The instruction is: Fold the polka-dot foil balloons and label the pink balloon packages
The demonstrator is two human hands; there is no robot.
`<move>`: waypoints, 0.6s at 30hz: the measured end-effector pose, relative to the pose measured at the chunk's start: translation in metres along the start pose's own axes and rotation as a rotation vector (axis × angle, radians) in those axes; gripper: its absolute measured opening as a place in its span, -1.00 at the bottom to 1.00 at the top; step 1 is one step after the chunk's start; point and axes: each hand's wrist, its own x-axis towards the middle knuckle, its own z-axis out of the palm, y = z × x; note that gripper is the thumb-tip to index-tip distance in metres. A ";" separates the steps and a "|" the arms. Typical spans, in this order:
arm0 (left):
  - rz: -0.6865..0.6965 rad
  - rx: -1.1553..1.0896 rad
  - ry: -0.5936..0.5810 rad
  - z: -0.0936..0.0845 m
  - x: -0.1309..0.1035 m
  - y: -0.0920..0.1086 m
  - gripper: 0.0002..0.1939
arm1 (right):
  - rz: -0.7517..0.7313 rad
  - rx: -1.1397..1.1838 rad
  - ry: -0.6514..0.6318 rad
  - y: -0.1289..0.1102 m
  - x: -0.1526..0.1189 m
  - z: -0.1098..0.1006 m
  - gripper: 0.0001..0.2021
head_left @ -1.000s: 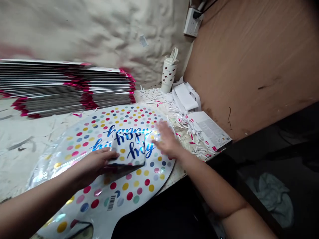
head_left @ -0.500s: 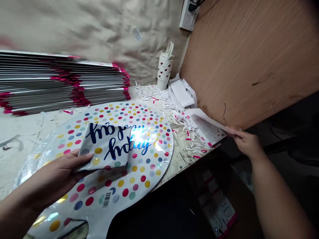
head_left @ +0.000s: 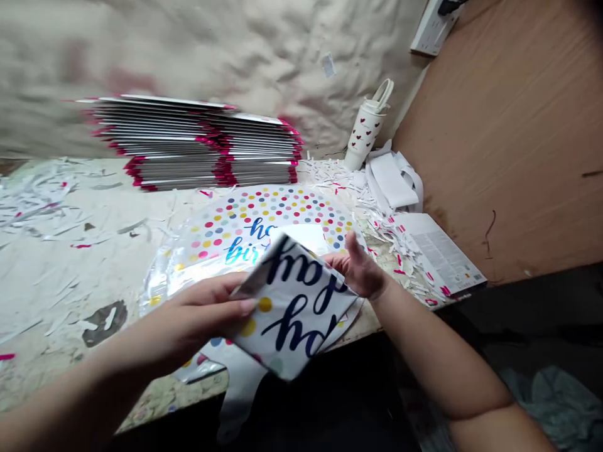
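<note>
My left hand (head_left: 207, 314) is closed on the lower left corner of a folded foil balloon (head_left: 301, 307), white with coloured dots and dark blue lettering, tilted over the table's front edge. My right hand (head_left: 355, 270) is behind its right side, thumb raised and fingers partly hidden. Between those fingers and the folded balloon shows a plain white card (head_left: 301, 235), which my right hand appears to hold. Beneath both hands, flat foil balloons (head_left: 277, 204) with dots and blue lettering lie on the table, their tails over the edge.
A stack of pink-edged packets (head_left: 188, 144) stands at the back. Right of it are a white tumbler with hearts (head_left: 365, 132), a white strip bundle (head_left: 396, 182) and a printed card (head_left: 443, 251) by the wooden panel (head_left: 509, 138). Paper scraps (head_left: 42, 194) litter the table (head_left: 108, 251).
My right hand has come left from the printed cards by the panel, bringing a white card to the folded balloon. My left hand has moved right and turned the folded balloon. The view has swung left.
</note>
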 end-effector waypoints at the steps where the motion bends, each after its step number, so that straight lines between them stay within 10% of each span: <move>1: 0.006 0.052 -0.030 0.003 0.007 0.001 -0.59 | 0.034 0.169 -0.158 -0.005 0.006 -0.012 -0.36; 4: 0.179 0.351 0.189 0.011 0.034 -0.001 -0.60 | 0.231 0.373 -0.276 -0.010 0.028 -0.037 -0.53; 8: 0.597 1.011 0.551 0.030 0.066 -0.033 -0.60 | 0.380 0.277 0.303 0.009 0.055 -0.064 -0.82; 13: 0.423 1.495 -0.020 0.028 0.065 -0.070 -0.31 | 0.294 0.309 0.444 0.026 0.056 -0.089 -0.85; 18: 0.319 1.452 -0.293 -0.019 0.016 -0.033 -0.71 | 0.293 0.468 0.313 0.037 0.039 -0.080 -0.72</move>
